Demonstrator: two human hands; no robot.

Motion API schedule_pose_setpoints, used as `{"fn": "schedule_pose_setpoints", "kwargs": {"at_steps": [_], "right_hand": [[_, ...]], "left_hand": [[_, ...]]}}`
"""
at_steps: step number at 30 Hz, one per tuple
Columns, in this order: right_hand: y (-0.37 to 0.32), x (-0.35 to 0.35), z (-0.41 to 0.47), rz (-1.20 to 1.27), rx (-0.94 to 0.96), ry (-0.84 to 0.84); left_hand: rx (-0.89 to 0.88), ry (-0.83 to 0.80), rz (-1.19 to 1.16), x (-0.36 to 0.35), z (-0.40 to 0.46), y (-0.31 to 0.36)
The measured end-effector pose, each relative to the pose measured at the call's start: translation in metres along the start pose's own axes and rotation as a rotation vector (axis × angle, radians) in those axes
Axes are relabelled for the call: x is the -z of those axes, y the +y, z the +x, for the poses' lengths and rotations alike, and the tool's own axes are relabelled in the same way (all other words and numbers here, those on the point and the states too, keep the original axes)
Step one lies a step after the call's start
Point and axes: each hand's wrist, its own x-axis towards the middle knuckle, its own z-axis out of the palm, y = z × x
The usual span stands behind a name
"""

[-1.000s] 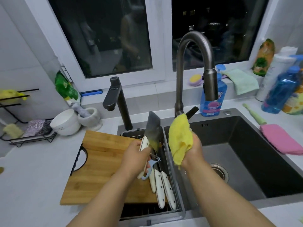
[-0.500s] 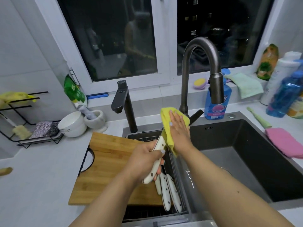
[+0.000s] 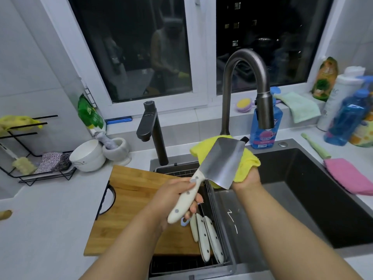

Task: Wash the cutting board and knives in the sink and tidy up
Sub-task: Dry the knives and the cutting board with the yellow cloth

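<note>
Cleaver [image 3: 221, 161] gripped by left hand [image 3: 175, 196], blade flat against yellow cloth [image 3: 245, 165].

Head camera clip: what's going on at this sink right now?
A person stands at a dark sink. The left hand grips a cleaver by its white handle, the blade flat against a yellow cloth held underneath in the right hand. More white-handled knives lie in the drain basket, beside a wooden cutting board. No water runs from the faucet.

Yellow cloth [image 3: 247, 158]; steel cleaver [image 3: 220, 161], cream handle.
</note>
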Motion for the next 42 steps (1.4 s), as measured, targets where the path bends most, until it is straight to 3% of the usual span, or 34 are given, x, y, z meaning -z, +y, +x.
{"fn": "schedule_pose_setpoints", "kwargs": {"at_steps": [2,6,7,9,14,16,18,21,25,32,36,42], "right_hand": [[-0.004,-0.007,-0.008,0.023,0.026,-0.049],[-0.017,-0.019,-0.005,0.263,-0.102,-0.176],[-0.017,-0.021,-0.006,0.261,-0.109,-0.175],[-0.012,-0.024,-0.004,0.199,-0.071,-0.182],[0.015,-0.038,-0.029,-0.161,-0.009,-0.202],[0.024,-0.04,-0.043,-0.494,0.023,-0.258],[0.026,-0.039,-0.05,-0.993,0.222,-0.397],[0.025,-0.039,-0.039,-1.413,0.437,-0.508],[0.021,-0.049,-0.017,-1.598,0.461,-0.451],[-0.005,-0.052,0.014,-1.503,0.45,-0.22],[-0.014,-0.051,0.018,-1.047,0.249,-0.095],[0.021,-0.048,0.008,-0.697,0.134,0.11]], "left_hand": [[0.049,0.049,0.055,0.0,0.001,0.003],[-0.112,0.251,0.878,-0.005,0.001,-0.008],[-0.167,0.27,0.956,-0.007,0.003,-0.013],[-0.16,0.246,0.834,-0.012,0.006,-0.016],[0.023,0.109,0.245,-0.018,0.007,-0.006],[0.133,0.053,0.051,-0.017,0.008,-0.001],[0.244,-0.003,-0.136,-0.015,0.005,0.003],[0.315,-0.048,-0.258,-0.012,-0.002,0.005],[0.336,-0.089,-0.318,-0.009,-0.01,0.004],[0.316,-0.147,-0.313,-0.004,-0.027,0.005],[0.308,-0.178,-0.336,0.001,-0.037,0.002],[0.377,-0.196,-0.38,0.017,-0.04,-0.005]]}}
